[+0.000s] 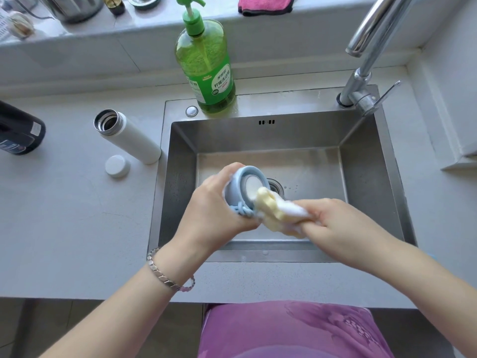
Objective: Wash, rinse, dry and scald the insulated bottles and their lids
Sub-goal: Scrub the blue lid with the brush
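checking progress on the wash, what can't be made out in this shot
Head view, blue lid: outer side covered by the left hand.
Head view, sponge: rear end buried in the right hand.
Head view, dark container: cut off by the left edge.
Head view, white bottle: inside too dark.

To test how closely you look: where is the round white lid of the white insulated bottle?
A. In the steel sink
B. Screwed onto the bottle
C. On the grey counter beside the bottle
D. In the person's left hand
C: the round white lid lies on the grey counter next to the open white insulated bottle; the left hand holds a pale blue lid instead.
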`<state>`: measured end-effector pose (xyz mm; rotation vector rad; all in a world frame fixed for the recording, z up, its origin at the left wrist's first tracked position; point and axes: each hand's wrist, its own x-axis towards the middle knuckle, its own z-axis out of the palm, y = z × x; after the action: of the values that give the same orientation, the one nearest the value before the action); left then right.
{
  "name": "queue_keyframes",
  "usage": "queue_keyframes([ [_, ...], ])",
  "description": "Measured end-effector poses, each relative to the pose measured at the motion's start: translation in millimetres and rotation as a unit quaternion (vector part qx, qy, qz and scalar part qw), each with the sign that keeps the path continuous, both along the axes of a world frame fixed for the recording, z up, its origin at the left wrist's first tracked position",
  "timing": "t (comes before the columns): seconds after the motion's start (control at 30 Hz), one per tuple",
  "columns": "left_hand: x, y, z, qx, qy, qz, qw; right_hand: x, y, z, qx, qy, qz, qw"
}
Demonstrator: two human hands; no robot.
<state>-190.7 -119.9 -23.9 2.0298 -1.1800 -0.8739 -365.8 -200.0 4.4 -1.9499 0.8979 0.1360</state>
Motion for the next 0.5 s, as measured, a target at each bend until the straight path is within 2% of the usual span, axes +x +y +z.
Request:
queue_keyframes([
  [0.17,-6,-2,4,0.015,-0.013,-0.033,0.999,13,8,1,-0.014,-0.069,-0.027,0.997],
  [0.33,-9,0,10,0.005,-0.01,-0.047,0.999,15,-7,-17,-0.054,-0.076,-0.147,0.985],
  [0.5,-7,-2,10,0.016,0.01,-0.013,1.0,15,21,-9,-0.085,-0.071,-0.072,0.991],
])
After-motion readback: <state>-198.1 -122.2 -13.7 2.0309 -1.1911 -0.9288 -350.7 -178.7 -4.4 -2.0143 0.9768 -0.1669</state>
